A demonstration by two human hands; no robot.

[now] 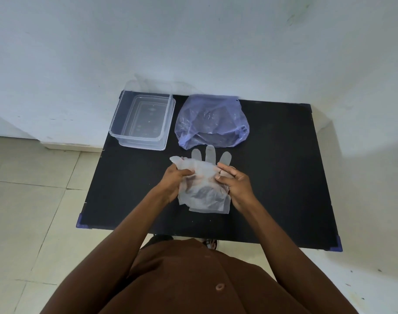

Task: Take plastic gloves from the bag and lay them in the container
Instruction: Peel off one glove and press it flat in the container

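Translucent plastic gloves [204, 191] are held over the middle of the black table [284, 173], their fingers pointing away from me. My left hand [174, 181] grips their left edge near the thumb part. My right hand [235, 184] pinches their right edge. A crumpled blue-purple plastic bag [212, 121] lies just beyond the gloves. The clear rectangular container [143, 122] stands at the table's far left corner with nothing visible inside.
The table stands against a white wall. Pale floor tiles [34, 200] lie to the left and right. My brown garment fills the bottom of the view, and a sandalled foot shows under the near edge.
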